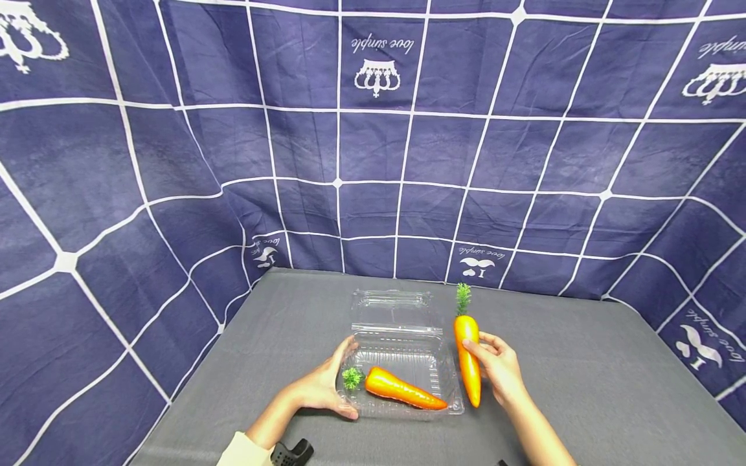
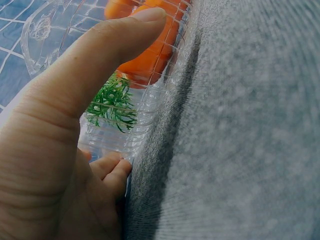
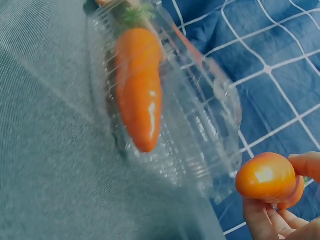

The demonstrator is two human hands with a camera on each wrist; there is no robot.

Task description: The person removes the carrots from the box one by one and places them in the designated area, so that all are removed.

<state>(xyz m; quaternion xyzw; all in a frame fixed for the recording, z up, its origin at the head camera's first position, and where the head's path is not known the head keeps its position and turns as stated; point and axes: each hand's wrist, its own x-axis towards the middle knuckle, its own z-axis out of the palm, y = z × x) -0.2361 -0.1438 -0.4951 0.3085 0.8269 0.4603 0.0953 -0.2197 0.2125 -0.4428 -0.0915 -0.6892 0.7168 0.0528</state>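
A clear plastic clamshell box [image 1: 402, 353] lies on the table with its lid [image 1: 393, 309] folded back. My left hand [image 1: 323, 385] grips the box's left end, thumb at the front corner and fingers round the back. Inside, along the front wall, lies an orange carrot [image 1: 405, 389] with a green top toward that hand; the same green top [image 2: 112, 102] shows through the wall in the left wrist view. Just right of the box, my right hand [image 1: 498, 366] pinches a second carrot [image 1: 468, 362], its leafy end pointing away from me. The right wrist view shows that held carrot [image 3: 267, 177] nearly end-on.
Grey cloth covers the table [image 1: 612, 375]. A dark blue curtain [image 1: 443, 149] with white grid lines stands behind it and at both sides. A black band [image 1: 291, 453] is round the left wrist.
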